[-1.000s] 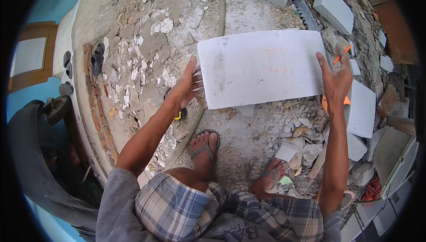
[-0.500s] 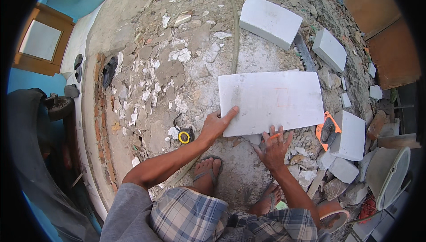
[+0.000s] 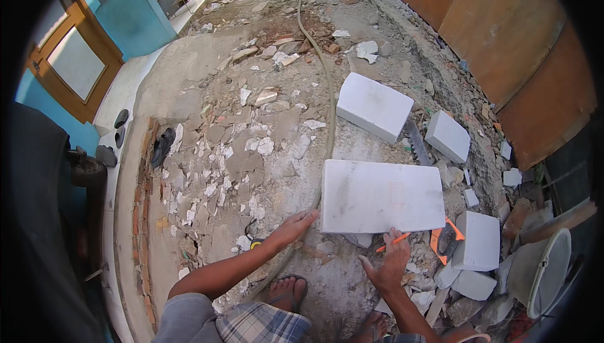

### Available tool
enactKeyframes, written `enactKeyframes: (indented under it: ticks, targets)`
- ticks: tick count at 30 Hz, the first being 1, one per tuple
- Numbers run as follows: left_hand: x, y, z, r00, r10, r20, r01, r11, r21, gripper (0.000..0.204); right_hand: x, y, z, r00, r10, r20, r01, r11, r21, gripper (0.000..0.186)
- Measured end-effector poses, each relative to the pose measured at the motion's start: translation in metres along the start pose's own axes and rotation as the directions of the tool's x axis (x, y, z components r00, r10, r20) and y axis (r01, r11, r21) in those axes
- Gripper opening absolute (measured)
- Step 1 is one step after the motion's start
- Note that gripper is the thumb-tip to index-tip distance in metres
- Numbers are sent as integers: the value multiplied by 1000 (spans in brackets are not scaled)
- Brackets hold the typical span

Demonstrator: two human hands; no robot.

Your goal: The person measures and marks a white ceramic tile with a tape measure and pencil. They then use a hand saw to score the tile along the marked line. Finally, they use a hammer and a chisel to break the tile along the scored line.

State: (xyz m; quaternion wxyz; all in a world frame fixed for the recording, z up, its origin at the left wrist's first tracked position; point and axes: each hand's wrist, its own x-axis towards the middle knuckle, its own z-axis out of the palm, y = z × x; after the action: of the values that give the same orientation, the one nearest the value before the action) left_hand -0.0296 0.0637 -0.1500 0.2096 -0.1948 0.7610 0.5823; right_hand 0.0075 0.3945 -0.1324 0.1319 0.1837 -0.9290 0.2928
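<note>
A white rectangular block (image 3: 384, 195) lies flat in front of me, with faint orange lines on its top face. My left hand (image 3: 296, 226) is beside its near left corner, fingers stretched toward the edge and apparently holding nothing. An orange pencil (image 3: 394, 242) sits between the fingers of my right hand (image 3: 390, 264), whose fingertips are at the block's near edge. Under the block runs a handsaw, its toothed blade (image 3: 417, 145) showing beyond the far side and its orange and black handle (image 3: 447, 241) at the right. My left forearm partly covers a yellow and black tape measure (image 3: 255, 243).
More white blocks lie around: one beyond (image 3: 375, 104), one far right (image 3: 448, 135), one near right (image 3: 477, 240). A hose (image 3: 328, 85) runs along the rubble-strewn ground. At the right stand a bucket (image 3: 541, 270) and brown panels (image 3: 497, 34); sandals (image 3: 163, 146) lie left.
My view has tilted up, so everything sits lower in the picture. My left hand has come off the block's top to beside its corner. The right hand still has the pencil, its fingers drawn closer together.
</note>
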Motion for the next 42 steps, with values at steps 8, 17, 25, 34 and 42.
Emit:
enactKeyframes:
  ticks: [8,17,25,34,42]
  targets:
    - [-87,-99,-90,976,162,-143,3,651,759,90,35,10,-77,990,18,141,-44,983,178,49]
    - [-73,-151,-66,932,252,-260,-47,797,602,75,139,-69,-79,888,-69,454,-10,986,169,16]
    - [-66,-139,-75,949,-315,6,228,675,-702,40,141,-109,-41,775,117,622,-238,965,114,39]
    - [-45,-107,-52,924,-216,316,374,329,-867,48,100,-68,-7,799,-19,601,-225,918,327,46]
    - [-53,-98,-35,929,-301,216,348,506,-790,53,93,-81,-23,642,173,747,-475,855,210,38]
